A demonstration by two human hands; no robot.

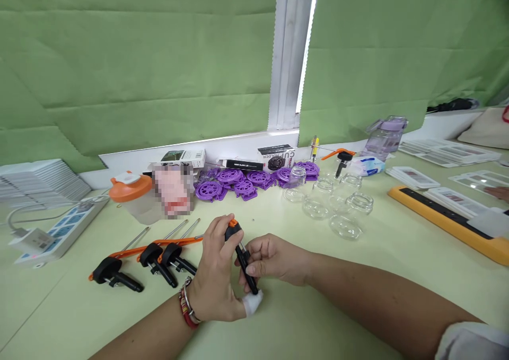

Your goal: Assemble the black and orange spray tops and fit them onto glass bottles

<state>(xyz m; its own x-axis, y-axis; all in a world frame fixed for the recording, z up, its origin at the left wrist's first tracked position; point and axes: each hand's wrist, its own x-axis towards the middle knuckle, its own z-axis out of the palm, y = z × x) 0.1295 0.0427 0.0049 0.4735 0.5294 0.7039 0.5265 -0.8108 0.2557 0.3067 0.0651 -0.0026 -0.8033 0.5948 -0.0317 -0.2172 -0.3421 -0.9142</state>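
Between my two hands is a black part (245, 264) with a round head, a straight stem and an orange piece on top, held tilted above the table. My left hand (217, 267) spans it lengthwise, fingers over the head and the white-wrapped thumb at the stem's lower end. With thumb and fingers closed on the stem, my right hand (268, 258) grips its middle. To the left lie similar black-headed parts with stems, metal rods and orange arms: one (109, 270) nearest the edge, another (151, 255) beside it, and a third (174, 254) close to my left wrist.
Clear glass jars (345, 226) stand at right of centre, before another black-headed part (342, 161). Purple lids (230, 176) line the back. An orange-lidded shaker (130, 187) and a power strip (67, 231) are at left; a yellow-orange paper trimmer (445, 222) is at right.
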